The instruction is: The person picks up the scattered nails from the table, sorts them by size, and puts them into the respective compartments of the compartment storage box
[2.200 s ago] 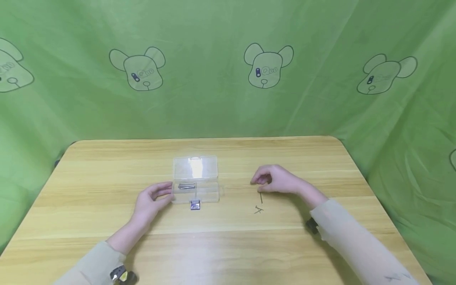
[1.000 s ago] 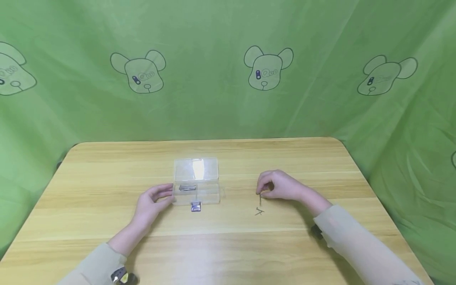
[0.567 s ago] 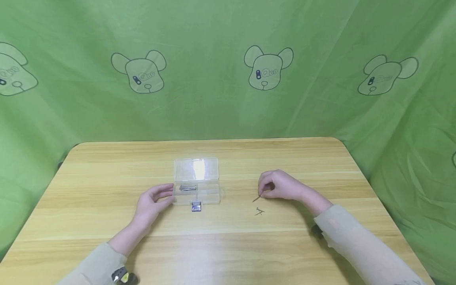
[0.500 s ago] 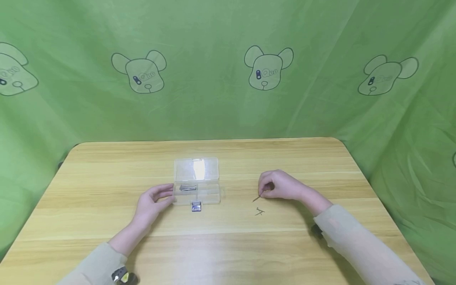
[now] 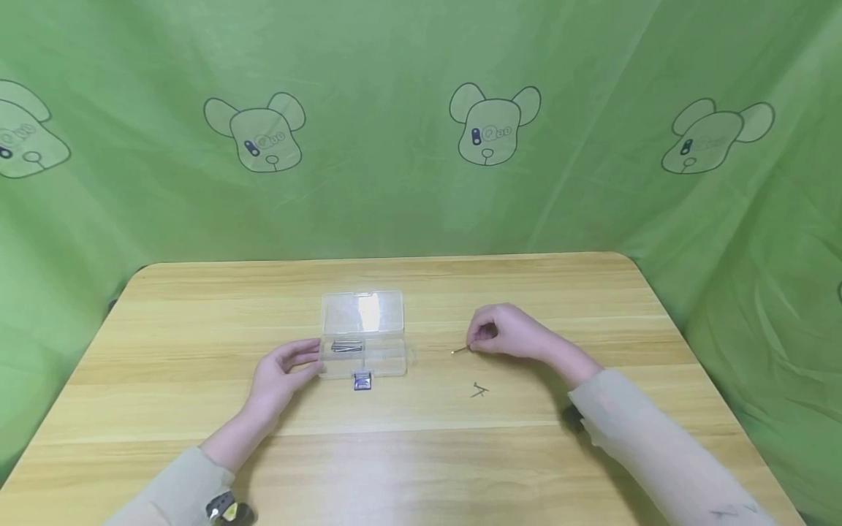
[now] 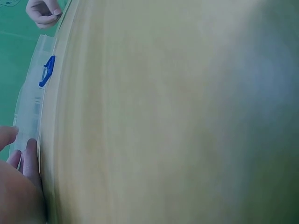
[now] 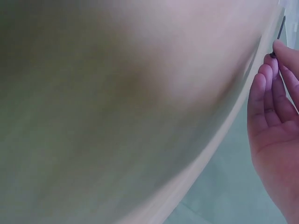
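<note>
A clear plastic box (image 5: 384,358) lies on the table with its lid (image 5: 338,314) raised at the back and a blue latch (image 5: 362,381) in front. Several dark nails (image 5: 346,347) lie in its left compartment. My left hand (image 5: 276,376) rests against the box's left side, fingers and thumb extended to its wall; in the left wrist view a blue latch (image 6: 47,71) shows beyond them. To the right, my right hand (image 5: 506,332) pinches one thin nail (image 5: 462,350) between thumb and fingertip, its far end pointing left. A few loose nails (image 5: 479,389) lie below that hand.
The wooden table (image 5: 421,467) has a green cloth (image 5: 388,197) with bear-head outlines hung behind it. A dark strap device (image 5: 226,509) sits on the left sleeve. A glare patch lies on the box's lid.
The right hand has lifted slightly up and left, away from the loose nails. The nail in it swung from pointing down to pointing left. The left hand stays at the box.
</note>
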The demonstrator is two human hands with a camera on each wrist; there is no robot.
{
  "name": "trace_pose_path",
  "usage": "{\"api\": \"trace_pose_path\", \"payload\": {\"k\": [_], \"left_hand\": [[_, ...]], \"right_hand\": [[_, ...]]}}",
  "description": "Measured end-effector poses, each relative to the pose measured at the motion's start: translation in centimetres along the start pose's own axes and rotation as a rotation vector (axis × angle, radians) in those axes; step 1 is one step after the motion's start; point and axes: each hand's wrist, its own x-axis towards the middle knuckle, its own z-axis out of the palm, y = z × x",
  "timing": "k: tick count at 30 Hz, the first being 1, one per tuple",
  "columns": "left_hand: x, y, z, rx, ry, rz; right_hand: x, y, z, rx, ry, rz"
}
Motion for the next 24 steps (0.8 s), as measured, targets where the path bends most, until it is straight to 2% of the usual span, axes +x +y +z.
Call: {"api": "trace_pose_path", "payload": {"k": [13, 24], "left_hand": [[0.1, 0.0, -0.1, -0.005, -0.009, -0.013], [0.1, -0.1, -0.2, -0.005, -0.013, -0.011]], "right_hand": [[2.7, -2.1, 0.7, 0.013, 0.034, 0.010], [5.6, -5.2, 1.9, 0.038, 0.049, 0.005]]}}
